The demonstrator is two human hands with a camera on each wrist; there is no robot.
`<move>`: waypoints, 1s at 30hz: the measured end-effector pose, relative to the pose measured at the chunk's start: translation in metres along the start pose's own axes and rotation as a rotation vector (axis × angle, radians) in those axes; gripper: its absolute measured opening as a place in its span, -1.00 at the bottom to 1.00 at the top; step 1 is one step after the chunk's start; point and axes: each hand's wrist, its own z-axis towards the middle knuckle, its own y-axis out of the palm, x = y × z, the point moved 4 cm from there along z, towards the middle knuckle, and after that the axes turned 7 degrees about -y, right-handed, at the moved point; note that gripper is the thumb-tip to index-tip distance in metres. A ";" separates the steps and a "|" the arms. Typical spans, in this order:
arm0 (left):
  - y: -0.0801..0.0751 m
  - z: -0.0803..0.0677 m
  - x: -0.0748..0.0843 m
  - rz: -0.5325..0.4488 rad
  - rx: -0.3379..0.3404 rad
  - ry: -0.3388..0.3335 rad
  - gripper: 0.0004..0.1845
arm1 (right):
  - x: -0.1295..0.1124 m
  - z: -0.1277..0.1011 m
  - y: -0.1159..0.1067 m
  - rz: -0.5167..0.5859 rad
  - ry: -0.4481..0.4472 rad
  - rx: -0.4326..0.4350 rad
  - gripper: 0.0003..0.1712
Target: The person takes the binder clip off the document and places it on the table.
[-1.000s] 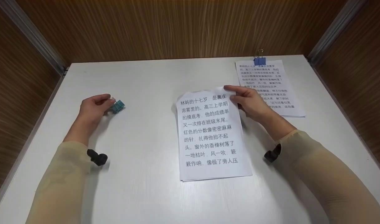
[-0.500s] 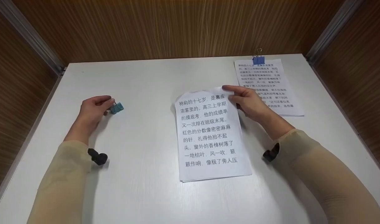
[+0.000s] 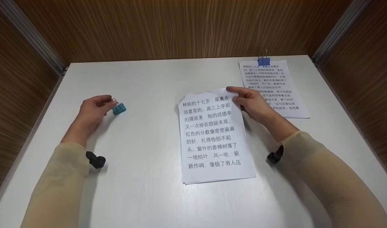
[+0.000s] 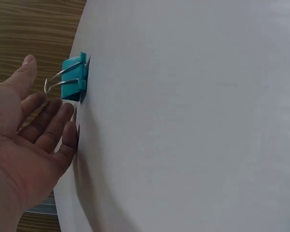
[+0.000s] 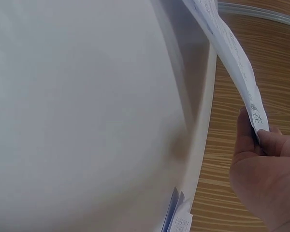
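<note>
Over the surface (image 3: 142, 177), the right hand (image 3: 255, 104) pinches the papers (image 3: 214, 133) by one top corner, so they could fan askew, while the left hand (image 3: 93, 109), thumb parted from the fingers, seems barely to touch the teal clip (image 3: 119, 109) beside it, which could slip.

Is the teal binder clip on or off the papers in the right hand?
Off: the teal clip is by the left hand, well apart from the papers that the right hand grips.

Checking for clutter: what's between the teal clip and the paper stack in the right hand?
Only bare white tabletop between the teal clip and the paper stack; the head view shows it.
</note>
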 end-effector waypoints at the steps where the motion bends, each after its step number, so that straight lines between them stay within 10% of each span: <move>1: -0.001 -0.002 0.001 0.018 0.003 0.005 -0.12 | 0.001 0.000 0.000 -0.002 -0.002 -0.004 -0.45; 12: 0.012 -0.035 0.038 0.278 0.136 0.204 -0.11 | 0.003 0.000 -0.003 -0.147 -0.007 0.032 -0.45; 19: 0.070 -0.067 0.065 0.439 0.145 0.387 -0.20 | 0.000 -0.002 -0.006 -0.411 -0.079 0.005 -0.43; 30: 0.157 -0.105 0.069 0.777 0.034 0.462 0.02 | -0.018 -0.024 0.008 -0.925 -0.171 -0.111 -0.30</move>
